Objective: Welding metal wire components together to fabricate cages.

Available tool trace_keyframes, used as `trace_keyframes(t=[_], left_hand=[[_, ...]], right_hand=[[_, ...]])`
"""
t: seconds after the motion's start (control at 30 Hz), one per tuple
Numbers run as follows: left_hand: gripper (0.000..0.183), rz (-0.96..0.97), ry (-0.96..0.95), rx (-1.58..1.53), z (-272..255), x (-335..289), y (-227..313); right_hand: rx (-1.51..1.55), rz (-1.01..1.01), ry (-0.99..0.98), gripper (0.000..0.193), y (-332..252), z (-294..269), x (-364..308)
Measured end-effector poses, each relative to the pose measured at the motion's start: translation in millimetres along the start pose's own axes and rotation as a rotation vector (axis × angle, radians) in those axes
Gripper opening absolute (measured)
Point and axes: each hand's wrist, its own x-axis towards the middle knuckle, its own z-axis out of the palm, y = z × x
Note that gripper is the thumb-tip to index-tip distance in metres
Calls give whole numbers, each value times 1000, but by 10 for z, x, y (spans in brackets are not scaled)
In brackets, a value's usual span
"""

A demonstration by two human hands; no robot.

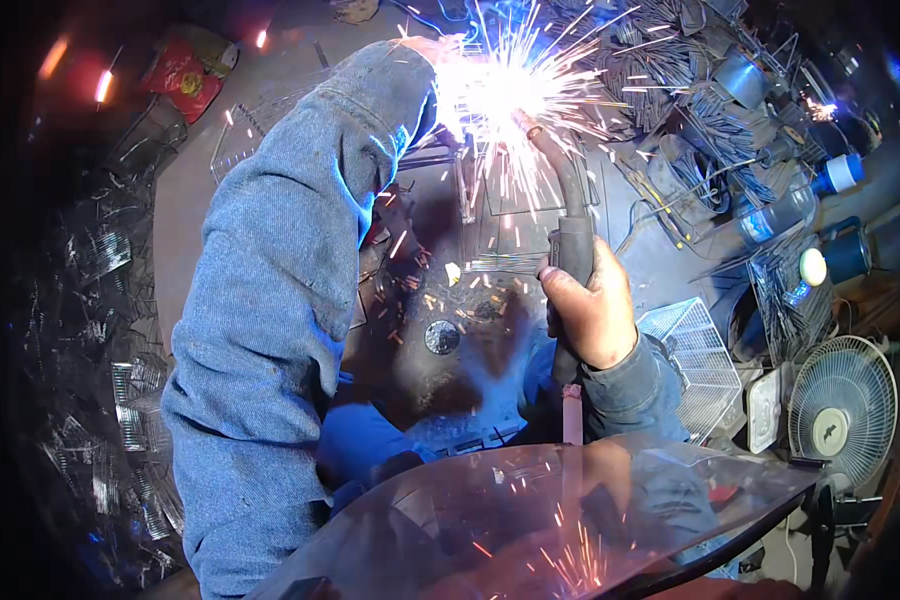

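Observation:
My right hand (595,305) is wrapped round the grip of a welding torch (572,180), its thumb along the side. The torch's bent neck points up and left into a burst of white light and sparks (505,90). My left arm, in a blue denim sleeve (270,250), reaches up to that glare. Only part of my left hand (435,48) shows beside the light, and its fingers are washed out. Whatever lies under the arc is hidden by the brightness. Below the sparks, thin wire frames (510,264) lie near the torch.
A transparent visor (530,500) crosses the lower edge. At right stand a white wire basket (695,360), a fan (842,412), a plastic bottle (780,215) and a metal mug (742,78). Bundles of metal rods (715,130) crowd the upper right. Wire pieces (110,255) lie at left.

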Motion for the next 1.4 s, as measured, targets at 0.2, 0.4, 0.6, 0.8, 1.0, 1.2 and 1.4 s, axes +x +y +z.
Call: trace_keyframes(t=[0.2,0.4,0.6,0.8,1.0,1.2,1.4], left_hand=[[79,61,32,173,79,-16,-33],[75,69,138,223,185,-30,-11],[97,21,123,221,144,-106,65],[95,-28,112,235,139,-145,113],[93,-54,101,278,190,-68,37],[66,16,169,291,188,-75,30],[53,153,73,249,239,8,-174]], right_hand=[[-34,114,-17,29,-151,-8,-33],[-78,4,14,27,-6,-63,45],[174,177,-103,21,-48,-207,-2],[232,264,-142,19,20,-249,-101],[210,253,-139,17,-20,-224,-112],[209,207,-150,22,-4,-218,-92],[295,270,-200,35,-12,-218,-106]])
